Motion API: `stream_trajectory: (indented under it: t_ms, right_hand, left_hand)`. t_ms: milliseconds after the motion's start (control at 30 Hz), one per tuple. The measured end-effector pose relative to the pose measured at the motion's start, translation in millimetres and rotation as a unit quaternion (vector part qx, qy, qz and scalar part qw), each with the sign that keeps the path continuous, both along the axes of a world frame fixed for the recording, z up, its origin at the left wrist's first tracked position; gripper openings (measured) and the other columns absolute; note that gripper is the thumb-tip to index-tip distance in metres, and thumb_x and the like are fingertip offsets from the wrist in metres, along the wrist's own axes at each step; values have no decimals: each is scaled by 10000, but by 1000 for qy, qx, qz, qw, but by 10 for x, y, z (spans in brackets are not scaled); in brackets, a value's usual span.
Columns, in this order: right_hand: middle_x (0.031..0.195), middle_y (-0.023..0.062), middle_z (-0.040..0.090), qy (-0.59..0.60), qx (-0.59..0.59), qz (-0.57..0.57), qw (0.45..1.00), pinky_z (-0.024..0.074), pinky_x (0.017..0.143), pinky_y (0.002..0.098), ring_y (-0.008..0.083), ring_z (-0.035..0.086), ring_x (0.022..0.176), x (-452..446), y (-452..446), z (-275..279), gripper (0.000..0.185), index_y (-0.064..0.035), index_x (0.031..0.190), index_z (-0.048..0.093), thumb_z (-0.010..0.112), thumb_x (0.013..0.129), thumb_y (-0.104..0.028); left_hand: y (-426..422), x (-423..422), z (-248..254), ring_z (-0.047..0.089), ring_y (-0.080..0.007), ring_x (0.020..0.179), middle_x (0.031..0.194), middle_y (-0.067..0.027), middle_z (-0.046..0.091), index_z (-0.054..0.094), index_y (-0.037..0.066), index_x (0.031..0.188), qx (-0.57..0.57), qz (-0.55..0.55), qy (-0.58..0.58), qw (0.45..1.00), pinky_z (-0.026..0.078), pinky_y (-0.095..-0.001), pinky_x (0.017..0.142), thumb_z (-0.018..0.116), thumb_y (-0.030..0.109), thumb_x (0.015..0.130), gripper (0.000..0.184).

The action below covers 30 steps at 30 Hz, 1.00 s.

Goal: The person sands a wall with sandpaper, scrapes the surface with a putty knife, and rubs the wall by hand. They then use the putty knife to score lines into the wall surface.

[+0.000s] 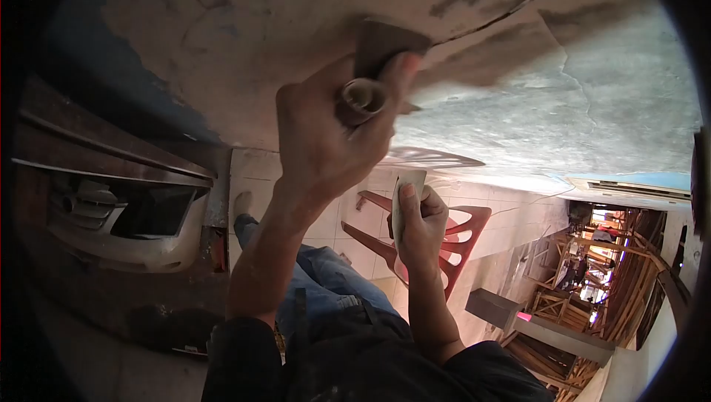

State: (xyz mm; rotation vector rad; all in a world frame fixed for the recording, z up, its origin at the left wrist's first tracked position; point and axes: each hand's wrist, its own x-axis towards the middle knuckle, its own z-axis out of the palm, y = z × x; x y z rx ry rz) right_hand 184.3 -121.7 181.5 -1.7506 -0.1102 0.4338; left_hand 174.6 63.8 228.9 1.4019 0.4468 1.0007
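Note:
My left hand (326, 132) is raised and closed around the round handle of a putty knife (389, 41). The knife's dark, wide blade lies close to or against the plastered surface (244, 47) overhead; I cannot tell whether it touches. A long dark crack (511, 13) runs right from near the blade, with darker damp-looking patches around it. Lower and to the right, my right hand (424, 228) grips a flat, pale scraper or plate (405, 206), held on edge with the thumb against its face. The lower part of it is hidden by the hand.
A red plastic chair (468, 235) stands on the tiled floor (326, 213) below my right hand. At left is a car's front end (148, 246) beside dark beams (111, 143). Stacked timber (629, 283) and a grey ledge (548, 332) are at right.

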Motion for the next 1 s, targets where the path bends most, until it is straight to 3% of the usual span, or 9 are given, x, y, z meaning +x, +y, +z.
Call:
stream_trajectory:
  t_ms: [67,167,300,400,500,533,667,833,1000]
  right_hand:
    - [558,8,538,-4,16,4,1000,342,359,214,72,478,401,-25,-30,-20,316,-70,730,545,612,968,-266]
    - [571,12,551,-15,5,23,1000,357,369,213,70,494,419,-66,-82,-93,311,-70,727,544,620,964,-258]
    - [607,19,579,-20,22,12,999,387,393,209,69,522,456,-97,-133,-138,294,-69,731,551,631,957,-239]
    - [627,22,592,12,-3,8,1000,403,410,206,70,532,471,-134,-121,-111,280,-68,739,562,634,955,-231]
    - [660,-21,597,33,27,-24,999,331,473,180,6,481,539,-155,-107,-89,270,-65,706,580,670,935,-176]
    - [595,7,576,-17,-1,-1,1000,395,412,207,68,520,456,-133,-127,-94,280,-70,736,565,633,956,-230]
    - [571,0,557,2,-11,-17,1000,371,386,213,70,498,427,-177,-37,42,295,-74,727,559,626,960,-242]
    - [551,7,537,-20,13,-14,1000,345,360,218,70,476,405,-138,-42,102,306,-74,738,550,611,968,-266]
    - [545,6,529,-41,7,-33,999,350,350,218,70,468,392,-91,-29,223,298,-72,746,546,600,973,-257]
  left_hand:
    - [-10,-13,-17,535,-53,442,495,-14,583,633,48,655,-16,-12,10,1000,390,-210,437,704,307,904,365]
    - [47,36,118,534,-48,444,495,-15,582,635,44,663,54,-8,-10,998,388,-210,435,697,310,909,367]
    - [-11,-97,23,528,-55,427,488,-16,571,631,45,671,-70,-19,-10,997,376,-214,423,703,330,904,374]
    - [47,-50,89,533,-72,417,468,-21,552,612,47,639,-17,-22,44,999,400,-233,413,702,346,902,409]
    - [-27,-64,51,531,-70,415,453,-16,540,590,53,579,-59,-24,29,998,404,-235,411,704,351,900,452]
    - [-43,-70,29,529,-68,414,449,-14,538,581,55,557,-77,-18,16,997,403,-234,411,705,352,898,469]
    - [-67,95,63,526,-70,411,440,-18,535,566,56,504,-30,14,-74,997,383,-219,411,709,361,893,514]
    - [-117,-20,102,513,-76,404,440,-23,533,568,43,503,-94,-6,-27,995,377,-224,413,721,367,882,521]
    - [-52,80,238,504,-73,398,442,-26,539,574,55,508,-19,14,-11,1000,379,-230,407,714,378,885,516]
